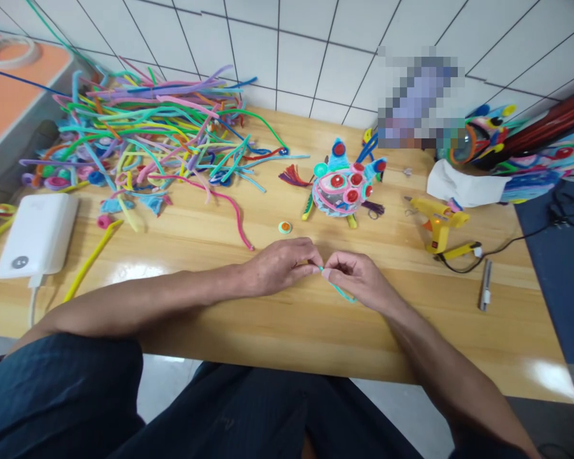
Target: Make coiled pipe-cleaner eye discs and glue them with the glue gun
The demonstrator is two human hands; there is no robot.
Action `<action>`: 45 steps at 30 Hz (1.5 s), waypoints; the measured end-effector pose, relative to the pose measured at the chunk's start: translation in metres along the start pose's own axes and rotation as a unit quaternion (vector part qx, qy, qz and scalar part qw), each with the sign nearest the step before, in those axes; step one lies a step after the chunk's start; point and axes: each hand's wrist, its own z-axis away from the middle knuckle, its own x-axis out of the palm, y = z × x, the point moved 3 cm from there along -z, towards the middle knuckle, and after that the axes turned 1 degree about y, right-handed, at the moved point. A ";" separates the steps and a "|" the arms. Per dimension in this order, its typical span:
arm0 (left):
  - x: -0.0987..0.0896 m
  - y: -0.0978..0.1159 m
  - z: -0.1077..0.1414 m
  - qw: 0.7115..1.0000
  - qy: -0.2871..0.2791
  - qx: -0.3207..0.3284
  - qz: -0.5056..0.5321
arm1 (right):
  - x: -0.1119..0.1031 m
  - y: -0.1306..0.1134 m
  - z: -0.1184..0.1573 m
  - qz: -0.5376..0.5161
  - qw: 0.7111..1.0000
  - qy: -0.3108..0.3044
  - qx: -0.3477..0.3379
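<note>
Both hands meet over the wooden table, fingertips pinched on a short turquoise pipe cleaner [343,293]. My left hand [282,264] is closed on its end, thumb against forefinger. Just beside it, my right hand [356,277] pinches the same piece, and the rest hangs below the right fingers in a bend. Behind the hands stands a colourful pipe-cleaner figure [337,182] with red round spots, upright horns and yellow-green legs. A small round piece with an orange centre [285,227] lies beyond my left hand.
A large heap of coloured pipe cleaners [157,127] spreads at the back left, near a white power bank [38,236]. To the right are a yellow glue gun [437,220] with a black cord and a utility knife [485,287]. A tiled wall [301,57] bounds the back.
</note>
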 end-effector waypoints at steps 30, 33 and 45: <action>0.019 -0.005 0.004 0.909 0.023 -0.245 0.337 | 0.003 0.004 -0.003 -0.126 0.992 -0.014 -0.024; 0.014 -0.004 0.001 0.898 -0.019 -0.271 0.345 | 0.000 0.009 -0.004 -0.162 0.987 -0.019 0.000; 0.002 0.000 -0.002 0.977 -0.069 -0.139 0.149 | -0.001 0.001 0.001 -0.024 0.997 -0.068 0.005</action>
